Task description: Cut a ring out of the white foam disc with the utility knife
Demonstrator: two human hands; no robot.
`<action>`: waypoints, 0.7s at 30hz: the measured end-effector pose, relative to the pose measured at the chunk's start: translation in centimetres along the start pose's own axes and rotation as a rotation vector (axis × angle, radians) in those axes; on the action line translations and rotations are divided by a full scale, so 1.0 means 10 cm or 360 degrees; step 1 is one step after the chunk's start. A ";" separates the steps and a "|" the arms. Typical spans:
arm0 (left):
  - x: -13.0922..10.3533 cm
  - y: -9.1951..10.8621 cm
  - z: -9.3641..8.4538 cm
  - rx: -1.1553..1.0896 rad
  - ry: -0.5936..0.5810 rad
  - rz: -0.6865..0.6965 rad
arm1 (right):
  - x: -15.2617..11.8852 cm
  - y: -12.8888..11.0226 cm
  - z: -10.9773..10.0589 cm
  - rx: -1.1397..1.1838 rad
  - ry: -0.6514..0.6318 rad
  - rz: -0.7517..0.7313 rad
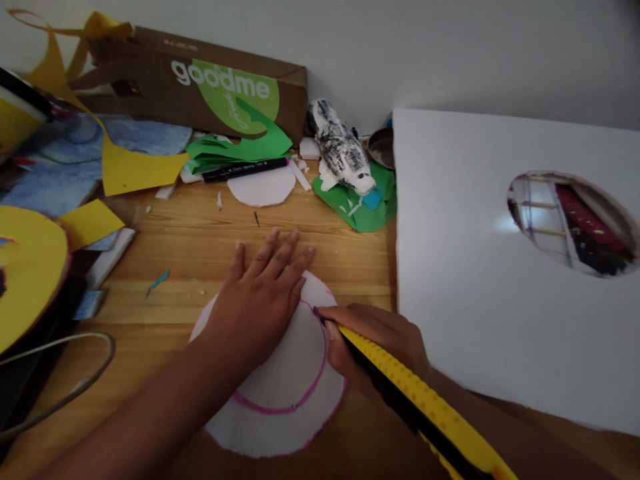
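— Two hands are seen on the white foam disc [285,380], which lies flat on the wooden table [200,233] near the front edge. How is the yellow utility knife [410,393] pointed?

— Its long axis is run from near right to far left, with the blade tip set on the inner pink line at the disc's right side. It is gripped by the right hand [375,340], fingers curled tight around the body.

— And the left hand [260,300]?

— It is laid flat on the disc, fingers spread and aimed far.

— How much room is left?

— Bare wood is left open to the left and far side; the white board [475,280] with its oval hole is close on the right.
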State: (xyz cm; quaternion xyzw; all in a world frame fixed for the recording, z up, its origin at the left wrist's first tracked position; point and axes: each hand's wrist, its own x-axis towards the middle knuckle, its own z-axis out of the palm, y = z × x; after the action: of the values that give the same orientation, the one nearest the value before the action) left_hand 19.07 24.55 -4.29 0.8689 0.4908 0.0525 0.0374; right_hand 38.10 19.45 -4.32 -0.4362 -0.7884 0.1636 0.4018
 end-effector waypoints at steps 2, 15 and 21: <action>0.00 0.00 0.00 0.0004 -0.0006 0.0003 | -0.01 -0.03 -0.05 0.0010 -0.0060 -0.0017; -0.01 0.02 -0.01 0.0030 0.0012 0.0008 | -0.04 -0.13 -0.07 -0.0101 -0.0157 0.0063; 0.06 -0.11 -0.04 -0.0071 0.0098 0.0133 | 0.07 -0.10 -0.30 -0.0136 0.0015 0.0039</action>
State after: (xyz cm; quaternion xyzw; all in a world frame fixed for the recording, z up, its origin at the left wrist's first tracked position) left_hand 18.42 25.64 -3.94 0.8855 0.4538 0.0917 0.0396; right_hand 39.66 19.17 -1.51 -0.4634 -0.7873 0.1325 0.3846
